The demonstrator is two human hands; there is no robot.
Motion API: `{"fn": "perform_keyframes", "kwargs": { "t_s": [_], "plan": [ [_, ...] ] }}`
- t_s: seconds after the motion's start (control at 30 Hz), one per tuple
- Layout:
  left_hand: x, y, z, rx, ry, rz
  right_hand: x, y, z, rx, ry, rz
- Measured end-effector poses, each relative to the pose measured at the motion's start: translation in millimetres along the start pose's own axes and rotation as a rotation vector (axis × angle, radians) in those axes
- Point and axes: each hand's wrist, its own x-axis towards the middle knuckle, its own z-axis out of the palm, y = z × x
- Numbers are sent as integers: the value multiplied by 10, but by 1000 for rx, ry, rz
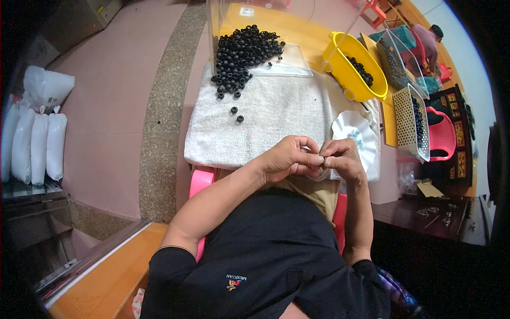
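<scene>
My left hand [292, 158] and my right hand [346, 158] meet above the near edge of a white towel [265, 130]. Thumbs and fingertips of both are pinched together on one small item, mostly covered, whose kind I cannot make out. Close beside my right hand lies a white wavy-rimmed dish [341, 123] with a blue pattern. At the towel's far left is a heap of round black pieces [241, 53], some showing a hole. Two loose ones, a nearer black piece [240, 118] and another black piece [234, 109], rest apart from it.
Beyond the towel, right, stands a yellow tub [330, 53] holding black pieces. Farther right are a white perforated basket [409, 122] and a pink chair [442, 133]. A clear upright panel [350, 26] rises at the back. White sacks [40, 143] stand far left.
</scene>
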Motion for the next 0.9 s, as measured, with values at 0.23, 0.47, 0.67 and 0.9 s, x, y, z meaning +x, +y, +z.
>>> {"fn": "perform_keyframes", "kwargs": {
  "t_s": [0.23, 0.47, 0.67, 0.9],
  "plan": [
    [-17, 11, -6, -49, 26, 11, -59, -11, 44, -445, 34, -227],
    [-7, -37, 7, -18, 16, 24, -171, 5, 66, -283, -1, -168],
    [15, -27, -24, -29, 76, 65, -104, -91, 325, -693, 117, -421],
    [40, -4, -8, -183, 257, 277, 254, -301, 229, -580, 178, 29]
  ]
}}
